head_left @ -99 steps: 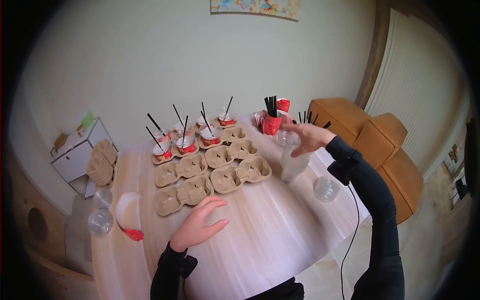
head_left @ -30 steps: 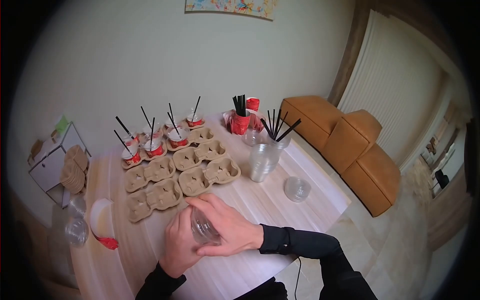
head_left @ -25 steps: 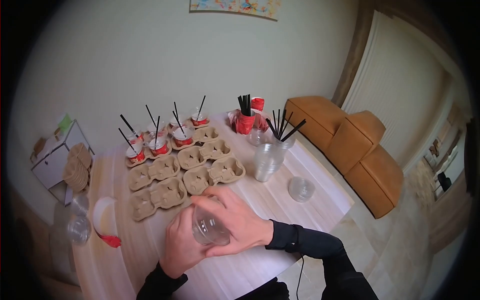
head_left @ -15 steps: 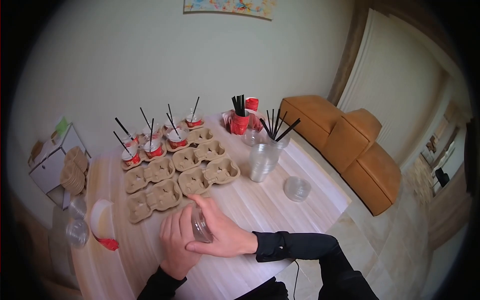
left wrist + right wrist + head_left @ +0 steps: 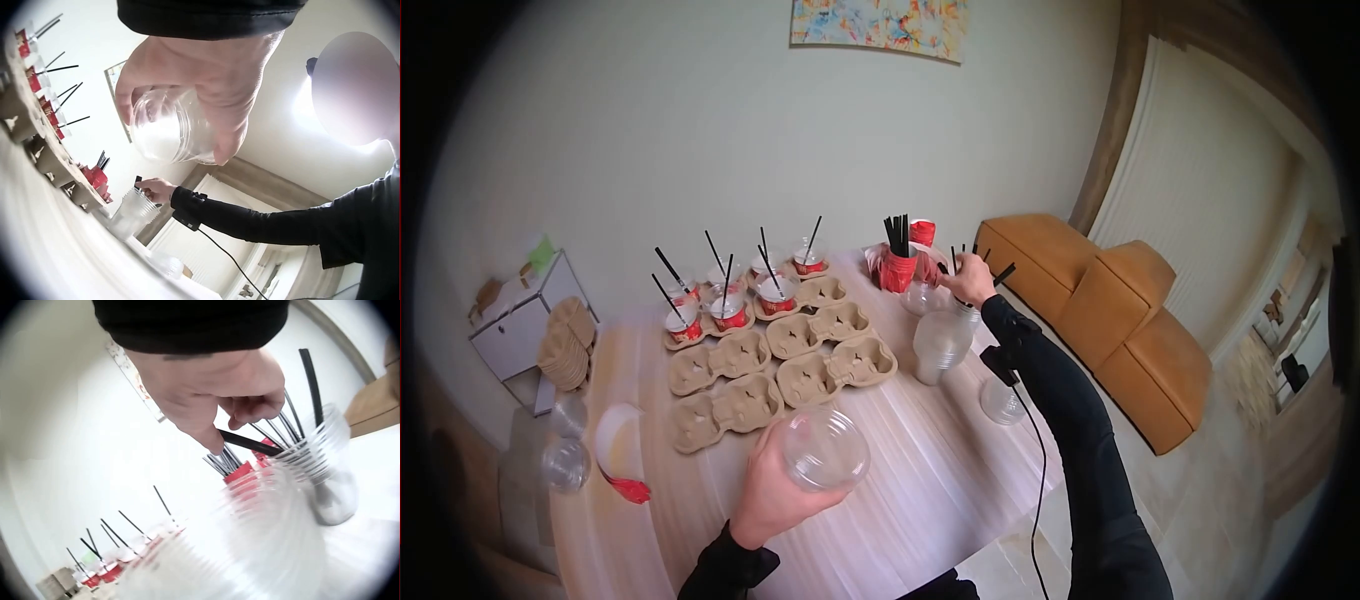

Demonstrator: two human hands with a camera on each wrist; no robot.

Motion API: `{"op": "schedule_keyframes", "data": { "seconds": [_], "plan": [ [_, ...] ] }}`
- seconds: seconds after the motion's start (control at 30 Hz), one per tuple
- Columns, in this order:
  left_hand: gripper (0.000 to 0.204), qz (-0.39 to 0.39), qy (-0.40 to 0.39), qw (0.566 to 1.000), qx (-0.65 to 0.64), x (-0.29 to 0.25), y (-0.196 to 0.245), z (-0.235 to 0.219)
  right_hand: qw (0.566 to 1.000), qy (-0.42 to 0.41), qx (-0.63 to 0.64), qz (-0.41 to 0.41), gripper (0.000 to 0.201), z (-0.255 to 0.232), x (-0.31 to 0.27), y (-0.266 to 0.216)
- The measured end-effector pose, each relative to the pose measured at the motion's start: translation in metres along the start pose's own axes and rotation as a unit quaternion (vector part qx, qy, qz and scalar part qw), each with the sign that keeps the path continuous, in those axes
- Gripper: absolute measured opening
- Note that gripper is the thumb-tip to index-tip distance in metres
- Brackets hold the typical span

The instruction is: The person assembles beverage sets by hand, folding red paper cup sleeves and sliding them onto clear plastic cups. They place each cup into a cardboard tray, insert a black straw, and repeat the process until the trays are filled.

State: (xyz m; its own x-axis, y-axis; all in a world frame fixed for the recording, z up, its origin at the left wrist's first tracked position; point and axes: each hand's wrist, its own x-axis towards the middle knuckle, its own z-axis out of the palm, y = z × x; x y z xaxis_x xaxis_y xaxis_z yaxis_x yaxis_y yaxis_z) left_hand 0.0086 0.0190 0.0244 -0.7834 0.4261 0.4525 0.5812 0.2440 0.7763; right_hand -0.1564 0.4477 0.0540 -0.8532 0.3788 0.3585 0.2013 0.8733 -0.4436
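Observation:
My left hand (image 5: 775, 482) grips a clear plastic cup (image 5: 827, 449) above the table's near side. In the left wrist view, fingers and thumb wrap the cup's ridged wall from both sides. My right hand (image 5: 968, 280) is at the back right, over a clear cup (image 5: 340, 494) of black straws. In the right wrist view, its fingertips are right at the upper end of one leaning straw (image 5: 253, 442); I cannot tell whether they pinch it. A tall stack of clear plastic cups (image 5: 941, 345) stands just in front of that arm.
Cardboard cup carriers (image 5: 727, 405) cover the table's left middle; the back ones hold red cups (image 5: 730, 312) with straws. A red cup (image 5: 897, 270) full of straws stands at the back. Clear lids (image 5: 1002, 400) lie to the right. More clear plastic pieces (image 5: 566, 465) lie at the left edge.
My right hand has let go of the clear cup that both hands held and moved to the straws at the back right. My left hand still grips the cup, its round end now in view.

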Motion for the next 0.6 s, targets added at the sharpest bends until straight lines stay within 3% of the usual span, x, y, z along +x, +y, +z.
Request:
{"op": "schedule_keyframes", "data": {
  "seconds": [0.1, 0.17, 0.27, 0.37, 0.43, 0.47, 0.57, 0.6],
  "plan": [
    [0.082, -0.027, -0.013, 0.999, 0.010, -0.001, -0.003, -0.002, 1.000, -0.023, -0.014, -0.010, 0.039, 0.019, 0.008, 0.028],
    [0.083, -0.025, -0.011, 1.000, 0.006, 0.000, -0.005, -0.004, 1.000, 0.004, -0.018, 0.010, 0.033, 0.023, 0.009, 0.031],
    [0.083, -0.042, -0.010, 0.999, -0.026, 0.001, -0.004, -0.009, 0.996, 0.079, -0.045, -0.025, 0.032, 0.004, 0.009, 0.028],
    [0.083, -0.052, -0.007, 0.997, -0.062, 0.005, -0.006, -0.014, 0.977, 0.172, 0.068, -0.108, 0.030, -0.035, -0.003, -0.004],
    [0.084, -0.051, -0.004, 0.996, -0.067, 0.006, -0.010, -0.016, 0.935, 0.202, 0.229, -0.178, 0.028, -0.059, -0.025, -0.049],
    [0.084, -0.039, -0.006, 0.996, -0.075, 0.007, -0.011, -0.017, 0.895, 0.153, 0.381, -0.172, 0.028, -0.070, -0.051, -0.083],
    [0.085, -0.027, 0.000, 0.996, -0.087, 0.008, -0.013, -0.017, 0.775, 0.043, 0.591, -0.220, 0.025, -0.081, -0.119, -0.145],
    [0.085, -0.024, 0.007, 0.995, -0.094, 0.008, -0.014, -0.017, 0.777, 0.041, 0.584, -0.230, 0.026, -0.076, -0.137, -0.156]
  ]
}}
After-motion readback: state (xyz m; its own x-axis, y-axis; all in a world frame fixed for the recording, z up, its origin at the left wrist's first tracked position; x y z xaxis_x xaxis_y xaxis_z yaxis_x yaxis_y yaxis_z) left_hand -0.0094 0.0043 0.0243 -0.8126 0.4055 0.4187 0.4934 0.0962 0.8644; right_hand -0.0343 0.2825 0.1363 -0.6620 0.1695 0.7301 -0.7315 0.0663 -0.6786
